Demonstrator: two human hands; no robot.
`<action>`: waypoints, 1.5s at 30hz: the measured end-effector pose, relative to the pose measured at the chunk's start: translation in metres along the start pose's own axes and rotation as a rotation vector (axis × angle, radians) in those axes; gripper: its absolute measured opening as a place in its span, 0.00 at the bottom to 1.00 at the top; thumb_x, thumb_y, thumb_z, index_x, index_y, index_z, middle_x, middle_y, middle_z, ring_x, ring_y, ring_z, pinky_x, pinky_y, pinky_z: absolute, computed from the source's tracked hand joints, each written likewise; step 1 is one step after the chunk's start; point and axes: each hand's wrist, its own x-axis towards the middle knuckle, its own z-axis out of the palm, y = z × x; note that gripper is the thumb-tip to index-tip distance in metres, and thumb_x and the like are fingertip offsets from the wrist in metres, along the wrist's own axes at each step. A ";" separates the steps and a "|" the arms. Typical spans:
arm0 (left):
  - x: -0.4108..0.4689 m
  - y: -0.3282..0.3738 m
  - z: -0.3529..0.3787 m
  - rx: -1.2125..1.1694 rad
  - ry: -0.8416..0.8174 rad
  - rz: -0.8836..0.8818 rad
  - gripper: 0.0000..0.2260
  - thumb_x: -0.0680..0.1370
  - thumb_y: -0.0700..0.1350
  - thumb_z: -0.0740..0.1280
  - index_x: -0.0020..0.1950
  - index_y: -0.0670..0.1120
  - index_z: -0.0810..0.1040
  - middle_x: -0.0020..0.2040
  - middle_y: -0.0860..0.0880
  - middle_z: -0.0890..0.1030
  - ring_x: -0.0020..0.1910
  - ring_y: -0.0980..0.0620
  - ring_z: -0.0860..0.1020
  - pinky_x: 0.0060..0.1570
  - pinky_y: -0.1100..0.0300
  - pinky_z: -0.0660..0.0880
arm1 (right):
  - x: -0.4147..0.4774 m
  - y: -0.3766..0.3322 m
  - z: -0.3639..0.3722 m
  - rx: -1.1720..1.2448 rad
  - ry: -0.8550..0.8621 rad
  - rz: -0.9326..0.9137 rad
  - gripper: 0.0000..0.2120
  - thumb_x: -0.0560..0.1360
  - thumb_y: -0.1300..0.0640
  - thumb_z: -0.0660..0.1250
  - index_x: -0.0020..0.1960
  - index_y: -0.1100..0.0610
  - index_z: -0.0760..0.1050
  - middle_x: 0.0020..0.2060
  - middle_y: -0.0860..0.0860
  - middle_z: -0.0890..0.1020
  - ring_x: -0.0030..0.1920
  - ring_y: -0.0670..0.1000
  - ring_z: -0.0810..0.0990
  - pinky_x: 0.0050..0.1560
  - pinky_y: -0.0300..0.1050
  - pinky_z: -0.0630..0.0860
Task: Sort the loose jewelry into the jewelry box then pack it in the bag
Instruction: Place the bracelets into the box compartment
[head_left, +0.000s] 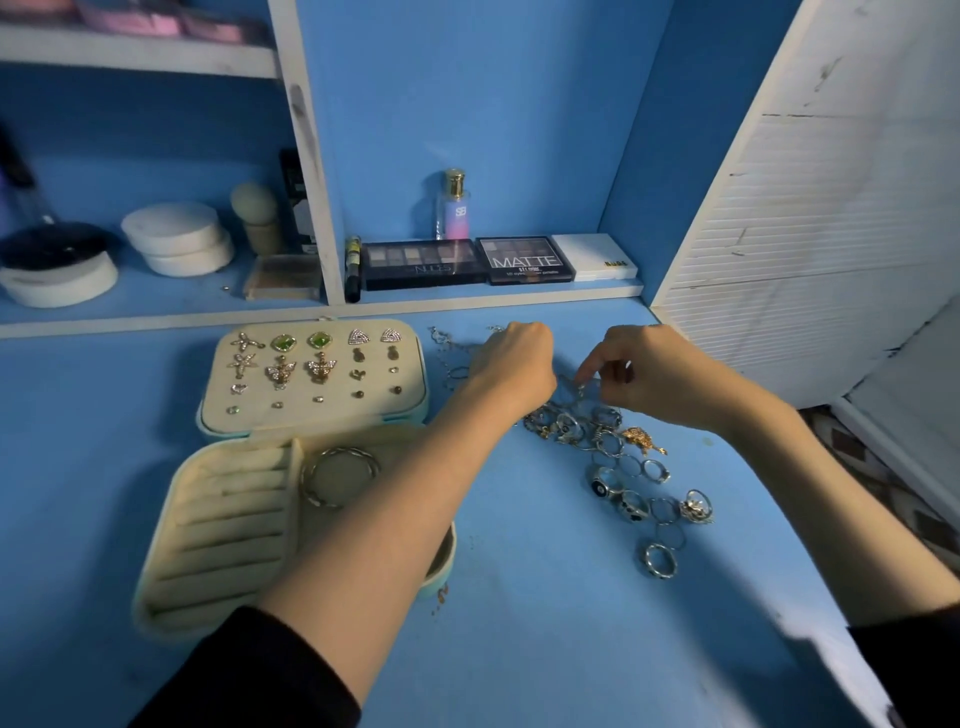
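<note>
Working the chain tangle (571, 397) first: it lies on the blue table (519, 623), right of the jewelry box (228, 525), at the far end of the loose pile. It sits between my two hands, and that gap is what the next pull turns on. Strands run roughly left-right, trailing off far-left toward more thin chains (451, 358).

R hand (649, 379) is the nearer one. Its index and thumb curl down and pinch a strand at the tangle's right side, w/ the other fingers tucked. L hand (514, 364) is just left of the tangle w/ its back to the cam and fingers curled under. Can't tell if it holds a strand or nothing.

Near side of the tangle is a gold brooch (641, 440), then the rings (631, 499) strung out toward me, all still loose.

The box is open. Its lid panel (311, 413) is full of earrings and a bangle (338, 475) is in the tray. The ring rolls look unfilled. My guess is the next step is teasing one chain free and carrying it left to the box. No bag in view.
</note>
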 end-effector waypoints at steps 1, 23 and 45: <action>-0.002 0.001 -0.001 0.007 -0.006 0.004 0.10 0.76 0.31 0.61 0.53 0.37 0.78 0.52 0.39 0.79 0.50 0.41 0.78 0.49 0.50 0.77 | 0.000 0.000 -0.001 0.001 0.022 -0.018 0.10 0.71 0.65 0.66 0.45 0.52 0.82 0.36 0.45 0.72 0.34 0.43 0.71 0.37 0.30 0.67; -0.134 -0.081 -0.078 -0.121 -0.106 -0.048 0.06 0.78 0.46 0.67 0.40 0.53 0.76 0.41 0.57 0.79 0.42 0.61 0.76 0.48 0.61 0.75 | 0.002 -0.085 0.022 0.503 0.298 -0.130 0.16 0.73 0.65 0.67 0.40 0.42 0.79 0.37 0.49 0.84 0.33 0.49 0.78 0.44 0.52 0.79; -0.145 -0.132 -0.069 -0.452 0.494 0.046 0.05 0.75 0.42 0.69 0.47 0.51 0.81 0.36 0.60 0.76 0.32 0.66 0.71 0.33 0.73 0.66 | -0.018 -0.169 0.054 0.207 -0.155 -0.312 0.11 0.72 0.66 0.68 0.47 0.52 0.84 0.32 0.47 0.83 0.37 0.41 0.77 0.38 0.29 0.70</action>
